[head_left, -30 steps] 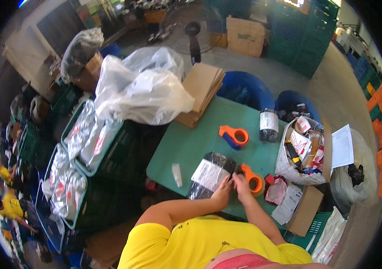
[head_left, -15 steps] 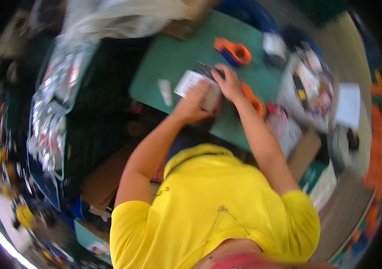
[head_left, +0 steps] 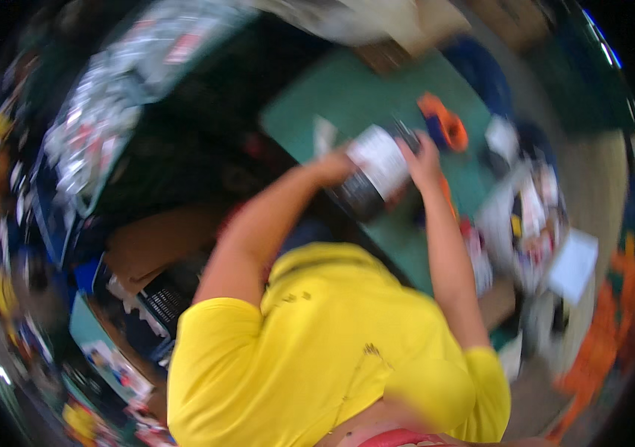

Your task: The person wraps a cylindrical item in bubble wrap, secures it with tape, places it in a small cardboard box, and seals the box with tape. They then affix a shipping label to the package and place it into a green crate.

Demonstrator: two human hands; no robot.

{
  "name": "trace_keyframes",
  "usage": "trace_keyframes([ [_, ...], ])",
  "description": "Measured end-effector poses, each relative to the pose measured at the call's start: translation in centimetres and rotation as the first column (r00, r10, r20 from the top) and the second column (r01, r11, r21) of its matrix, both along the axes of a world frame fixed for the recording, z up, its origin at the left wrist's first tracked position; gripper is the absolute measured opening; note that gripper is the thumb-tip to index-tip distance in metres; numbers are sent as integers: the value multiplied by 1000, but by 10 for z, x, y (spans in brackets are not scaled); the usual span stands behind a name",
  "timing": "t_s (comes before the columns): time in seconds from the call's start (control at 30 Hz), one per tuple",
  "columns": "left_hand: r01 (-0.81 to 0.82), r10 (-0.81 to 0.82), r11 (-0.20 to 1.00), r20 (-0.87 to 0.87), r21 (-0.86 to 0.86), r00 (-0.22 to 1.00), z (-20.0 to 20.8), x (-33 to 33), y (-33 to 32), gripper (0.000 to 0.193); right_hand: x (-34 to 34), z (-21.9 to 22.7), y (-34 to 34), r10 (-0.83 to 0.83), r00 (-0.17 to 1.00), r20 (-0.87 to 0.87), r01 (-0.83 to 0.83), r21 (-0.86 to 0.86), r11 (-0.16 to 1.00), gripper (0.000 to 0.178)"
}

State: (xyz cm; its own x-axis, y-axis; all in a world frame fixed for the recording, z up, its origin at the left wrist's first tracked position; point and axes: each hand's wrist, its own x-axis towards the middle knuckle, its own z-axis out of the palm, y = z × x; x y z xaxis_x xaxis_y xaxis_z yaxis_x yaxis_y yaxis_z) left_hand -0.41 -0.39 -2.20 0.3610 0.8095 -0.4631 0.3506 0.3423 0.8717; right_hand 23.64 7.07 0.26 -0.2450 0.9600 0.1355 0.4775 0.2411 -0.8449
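Between both hands, over the near edge of the green tabletop (head_left: 317,89), is a dark packet with a white printed label (head_left: 381,158). My left hand (head_left: 334,168) is closed on its left side, its fingers partly hidden and blurred. My right hand (head_left: 424,158) grips the right end, thumb and fingers around it. Some thin dark pieces (head_left: 407,134) stick out past the packet's far end by the right fingers; the blur hides what they are. An orange and blue tape dispenser (head_left: 445,125) lies just beyond my right hand. A small white slip (head_left: 324,136) rests beyond my left hand.
A second orange tool is partly hidden behind my right forearm. To the right stands a bag of mixed scraps (head_left: 533,223) with a white sheet (head_left: 573,264) beside it. A crate of clear plastic packets (head_left: 120,112) is at left, with an open cardboard box (head_left: 161,242) below it.
The view has swung, shifting the table rightward in the picture. The packet has been lifted and turned, bringing its dark lower part and the label's full face into sight. Both hands remain on it.
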Motion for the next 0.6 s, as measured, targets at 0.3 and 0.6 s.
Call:
trace_keyframes([
  [0.3,-516,560,822,-172,242,811,6,-33,-47,50,25,46,-84,-59,818,572,349,-411,843,93],
  [0.6,-306,369,926,-709,221,601,-26,-58,43,43,33,35,-75,-113,830,547,383,-410,828,91],
])
